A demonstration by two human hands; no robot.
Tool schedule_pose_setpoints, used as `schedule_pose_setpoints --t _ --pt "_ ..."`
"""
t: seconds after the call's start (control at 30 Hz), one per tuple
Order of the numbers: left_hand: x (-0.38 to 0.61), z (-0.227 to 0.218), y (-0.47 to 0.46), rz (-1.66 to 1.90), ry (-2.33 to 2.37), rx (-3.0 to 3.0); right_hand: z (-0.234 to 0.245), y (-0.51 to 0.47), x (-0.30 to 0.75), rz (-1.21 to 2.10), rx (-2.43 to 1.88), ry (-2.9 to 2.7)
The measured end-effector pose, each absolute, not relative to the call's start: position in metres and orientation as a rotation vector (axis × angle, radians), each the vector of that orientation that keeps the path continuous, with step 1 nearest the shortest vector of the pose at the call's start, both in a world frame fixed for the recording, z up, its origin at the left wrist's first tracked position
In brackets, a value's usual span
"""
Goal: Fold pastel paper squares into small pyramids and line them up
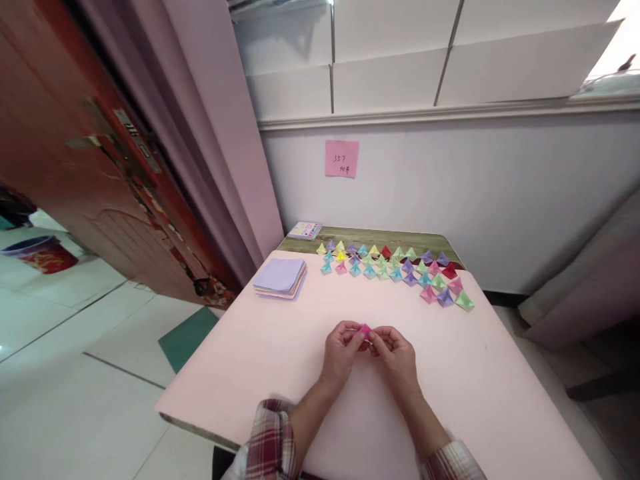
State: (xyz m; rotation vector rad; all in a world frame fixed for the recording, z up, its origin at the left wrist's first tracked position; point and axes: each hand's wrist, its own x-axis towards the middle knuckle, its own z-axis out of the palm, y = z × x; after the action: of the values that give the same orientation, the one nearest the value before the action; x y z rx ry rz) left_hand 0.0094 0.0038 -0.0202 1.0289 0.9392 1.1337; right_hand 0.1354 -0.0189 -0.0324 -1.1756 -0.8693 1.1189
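Note:
A small folded piece of bright pink paper (365, 329) is pinched between my two hands above the middle of the table. My left hand (344, 348) grips its left side with thumb and fingers, and my right hand (393, 350) grips the right side. Both thumbs lie on top, and the fingers behind cover much of the paper. Beyond my hands stand several rows of small folded paper pieces, among them a green one (465, 301), a pink one (429, 294) and a red one (450, 271). To the left lies a stack of coloured square paper (280, 277), lilac on top.
A pale pink sheet (240, 353) covers most of the table. At its back left corner rests a printed paper pack (305, 231). A pink note (341, 159) is stuck on the wall behind. A reddish-brown door (100, 167) and lilac curtain (215, 120) stand at left.

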Motion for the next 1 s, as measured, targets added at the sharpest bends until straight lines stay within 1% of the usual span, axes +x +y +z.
schedule_pose_setpoints --t 0.13,0.3,0.43,0.6,0.87,1.0 --pt "0.006 -0.017 0.004 1.133 0.970 1.011 -0.034 -0.018 0.134 1.108 -1.174 -0.843" --pt "0.003 -0.014 0.007 1.062 0.979 1.021 -0.035 -0.017 0.137 1.178 -1.227 -0.880" --pt "0.002 -0.014 0.011 0.992 1.019 1.011 -0.032 -0.018 0.140 1.108 -1.271 -0.977" --pt "0.001 -0.013 0.016 0.897 0.956 1.024 -0.029 -0.020 0.143 1.100 -1.296 -1.046" --pt "-0.006 -0.007 0.017 0.786 0.966 1.145 -0.033 -0.017 0.147 1.214 -1.234 -1.120" --pt "-0.006 -0.011 0.018 0.761 0.908 1.191 -0.031 -0.017 0.150 1.165 -1.289 -1.108"
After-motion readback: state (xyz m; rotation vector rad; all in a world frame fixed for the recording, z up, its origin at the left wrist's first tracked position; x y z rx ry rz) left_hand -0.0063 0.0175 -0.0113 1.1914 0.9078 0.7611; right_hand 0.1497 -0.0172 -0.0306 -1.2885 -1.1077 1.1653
